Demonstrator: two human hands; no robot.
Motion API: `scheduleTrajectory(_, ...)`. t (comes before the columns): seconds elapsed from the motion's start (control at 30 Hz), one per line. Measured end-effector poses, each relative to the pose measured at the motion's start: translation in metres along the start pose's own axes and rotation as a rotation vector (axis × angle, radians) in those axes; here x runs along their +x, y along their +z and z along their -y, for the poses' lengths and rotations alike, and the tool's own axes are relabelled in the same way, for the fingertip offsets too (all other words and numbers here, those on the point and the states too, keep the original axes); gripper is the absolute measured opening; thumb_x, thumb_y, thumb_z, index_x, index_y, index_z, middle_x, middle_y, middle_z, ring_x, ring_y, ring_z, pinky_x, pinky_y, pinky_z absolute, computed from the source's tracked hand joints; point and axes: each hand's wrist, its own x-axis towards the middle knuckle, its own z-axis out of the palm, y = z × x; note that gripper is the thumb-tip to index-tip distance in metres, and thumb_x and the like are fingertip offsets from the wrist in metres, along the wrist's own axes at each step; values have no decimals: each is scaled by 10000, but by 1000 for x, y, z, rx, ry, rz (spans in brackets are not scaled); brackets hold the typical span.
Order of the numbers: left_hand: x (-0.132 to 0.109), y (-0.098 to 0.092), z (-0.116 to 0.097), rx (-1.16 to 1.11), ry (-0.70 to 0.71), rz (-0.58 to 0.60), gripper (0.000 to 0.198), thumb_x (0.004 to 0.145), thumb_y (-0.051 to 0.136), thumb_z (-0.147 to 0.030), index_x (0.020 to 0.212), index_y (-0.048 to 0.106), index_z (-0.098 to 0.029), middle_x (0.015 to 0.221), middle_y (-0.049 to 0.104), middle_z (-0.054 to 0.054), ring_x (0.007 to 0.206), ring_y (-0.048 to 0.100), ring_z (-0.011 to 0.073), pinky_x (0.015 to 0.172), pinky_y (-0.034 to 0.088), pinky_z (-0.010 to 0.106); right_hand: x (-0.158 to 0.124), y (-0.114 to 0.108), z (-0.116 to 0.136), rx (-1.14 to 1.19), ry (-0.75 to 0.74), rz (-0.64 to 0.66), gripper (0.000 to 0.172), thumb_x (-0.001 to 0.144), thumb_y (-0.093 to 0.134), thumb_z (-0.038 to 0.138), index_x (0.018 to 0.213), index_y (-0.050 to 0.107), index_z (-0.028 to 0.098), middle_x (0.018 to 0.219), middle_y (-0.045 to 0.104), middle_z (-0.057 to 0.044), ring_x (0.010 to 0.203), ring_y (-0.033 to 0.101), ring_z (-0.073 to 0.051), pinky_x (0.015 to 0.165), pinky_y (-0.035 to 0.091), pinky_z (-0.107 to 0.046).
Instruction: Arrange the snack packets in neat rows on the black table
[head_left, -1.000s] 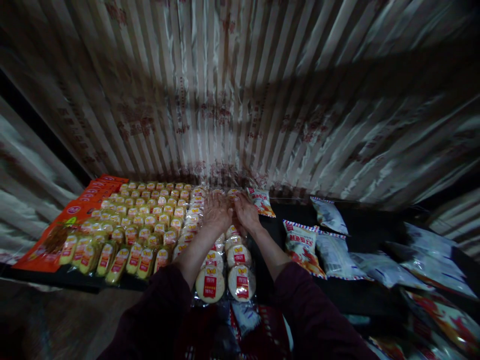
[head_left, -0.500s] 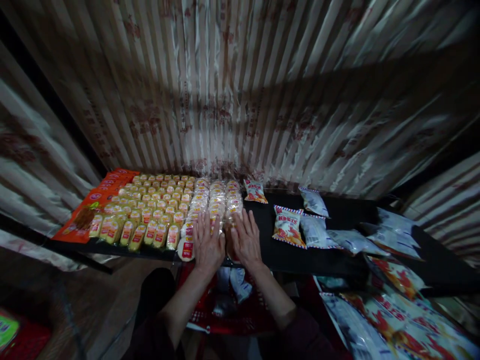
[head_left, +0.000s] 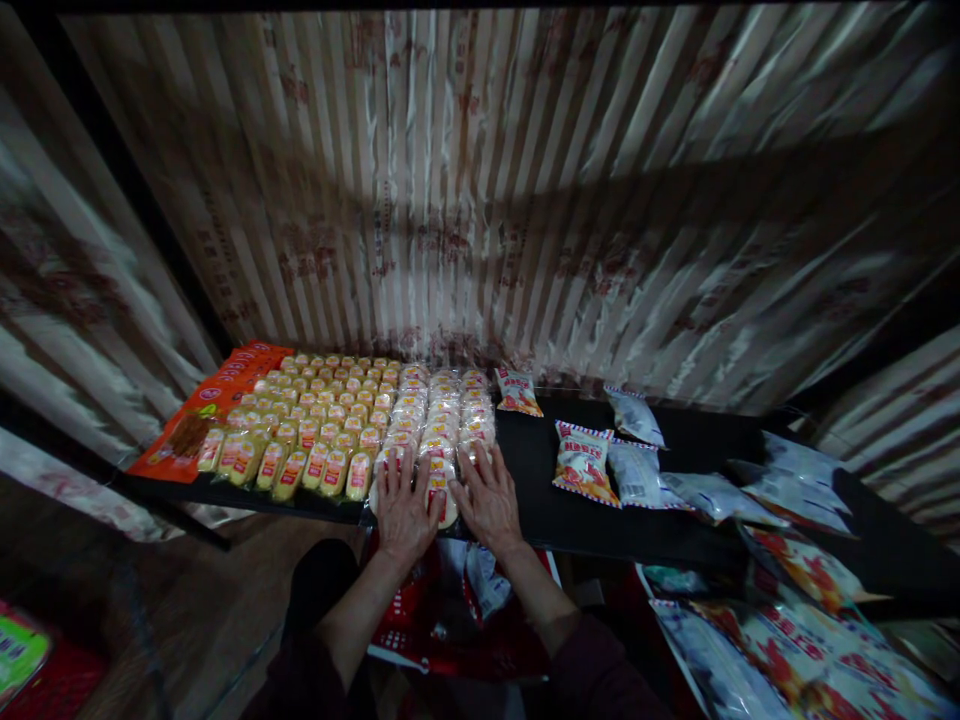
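My left hand and my right hand lie flat, fingers spread, on the near ends of rows of round packaged cakes with red labels. The rows run away from me along a black shelf. Left of these rows lie several rows of small yellow packaged snacks. Neither hand grips anything; both rest on the packets at the shelf's front edge.
Orange packets sit at the shelf's far left. White and red snack bags lie scattered to the right, with more bags piled at lower right. A red basket stands below the shelf. A striped curtain hangs behind.
Both hands slid back from the far end of the round-cake rows to the near end. The view pulled back from the shelf and the basket below came into sight.
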Motion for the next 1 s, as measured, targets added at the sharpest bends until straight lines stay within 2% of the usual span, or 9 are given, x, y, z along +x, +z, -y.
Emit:
scheduleTrajectory(0.4,3,1,5,-6,25,1,575,904,343,-485,1441,321,-282,1528,285,9,1442,100,282,1172,95,499,4,-1,6,-22,-6,-5,478,907,426,426,1352,478,258,1490,364,-94,1411,194,-334,1035,344,-508)
scheduleTrajectory(0.73,4,17,9,-71,73,-197,558,876,455,-462,1386,433,-237,1487,367,82,1400,244,327,1132,204,537,3,4,5,-79,-23,-53,455,927,412,420,1348,483,263,1482,376,-92,1397,224,-323,1026,358,-466)
scheduleTrajectory(1.0,-1,13,11,-63,108,-216,595,879,453,-461,1420,371,-227,1527,281,91,1424,175,313,1145,161,532,0,3,5,-112,2,-67,489,925,409,432,1377,444,250,1507,318,-120,1402,202,-336,1041,314,-480)
